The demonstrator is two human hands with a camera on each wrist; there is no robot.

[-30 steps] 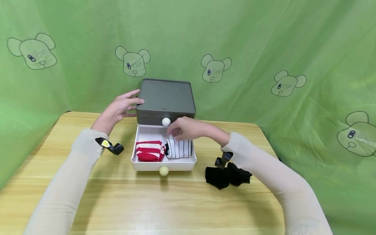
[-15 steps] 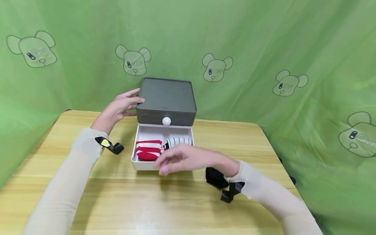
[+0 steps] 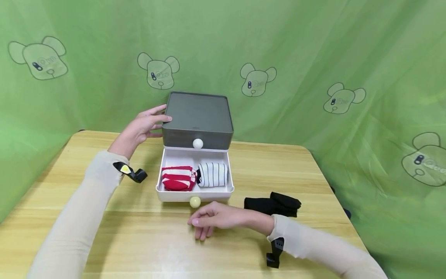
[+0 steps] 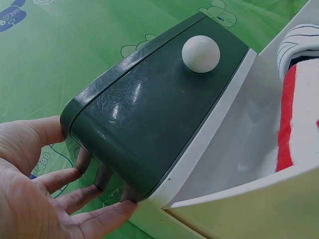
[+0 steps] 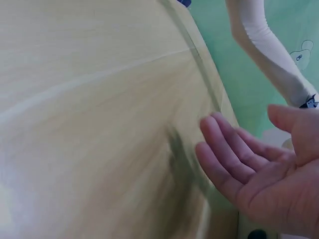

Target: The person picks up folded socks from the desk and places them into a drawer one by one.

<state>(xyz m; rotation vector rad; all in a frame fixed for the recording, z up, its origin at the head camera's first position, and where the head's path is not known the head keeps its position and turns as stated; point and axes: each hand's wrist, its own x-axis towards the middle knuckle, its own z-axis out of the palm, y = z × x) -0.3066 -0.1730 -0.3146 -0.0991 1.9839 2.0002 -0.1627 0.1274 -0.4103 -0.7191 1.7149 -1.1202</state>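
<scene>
My left hand (image 3: pixel 141 126) rests against the left side of a dark grey drawer box (image 3: pixel 198 112), thumb on its top edge. In the left wrist view, the straight fingertips touch the box's side. Below, a white drawer (image 3: pixel 193 197) with a pale yellow knob (image 3: pixel 195 202) is pulled out. In it lie a rolled red-and-white striped sock bundle (image 3: pixel 178 178) and a rolled white one with dark stripes (image 3: pixel 213 174), side by side. My right hand (image 3: pixel 219 217) holds nothing and hovers over the table in front of the drawer, fingers relaxed.
A folded black cloth bundle (image 3: pixel 275 203) lies on the wooden table (image 3: pixel 156 240) to the right of the drawer. The upper drawer, with a white knob (image 3: pixel 198 143), is closed. A green curtain (image 3: pixel 296 46) hangs behind.
My right hand has left the white striped bundle, passed over the drawer's front and come down toward the near side of the table. The left hand stays on the box.
</scene>
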